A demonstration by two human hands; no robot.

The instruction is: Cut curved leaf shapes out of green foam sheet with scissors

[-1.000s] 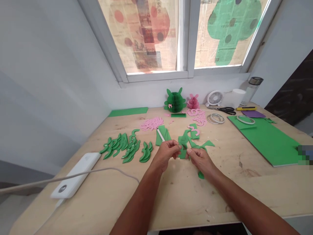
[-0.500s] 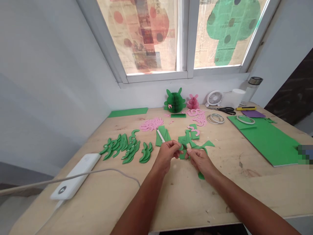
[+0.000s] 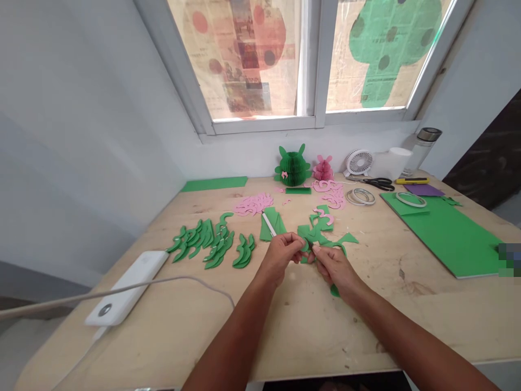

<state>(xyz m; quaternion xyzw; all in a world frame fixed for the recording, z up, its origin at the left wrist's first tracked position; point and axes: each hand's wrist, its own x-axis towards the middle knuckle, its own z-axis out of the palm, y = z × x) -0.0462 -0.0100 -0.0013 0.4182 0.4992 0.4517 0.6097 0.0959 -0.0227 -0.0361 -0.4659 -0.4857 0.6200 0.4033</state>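
Note:
My left hand (image 3: 286,254) is closed, pinching a small green paper piece (image 3: 305,245) between thumb and fingertips. Just beside it, my right hand (image 3: 334,266) is closed too. A thin dark tip (image 3: 310,245) shows at its fingers against the green paper; the rest of what it grips is hidden. Something green and rounded (image 3: 335,291) peeks out under the right palm. Behind the hands lie green paper scraps (image 3: 313,233), with a pink curved cutout (image 3: 324,216) on top. Left of them, a white pen (image 3: 268,224) rests on green paper sheets (image 3: 278,222).
Curved green cutouts (image 3: 220,247) lie in stacks on the left, near a white power bank (image 3: 128,288) and its cable (image 3: 179,278). Further back are pink cutouts (image 3: 254,204), a green paper figure (image 3: 293,168), tape rolls (image 3: 360,196), black scissors (image 3: 378,184) and a fan (image 3: 359,162). Green sheets (image 3: 443,239) lie right.
The view has shifted slightly. Both hands stay close together over the scraps, with the green paper piece still in the left; little else differs.

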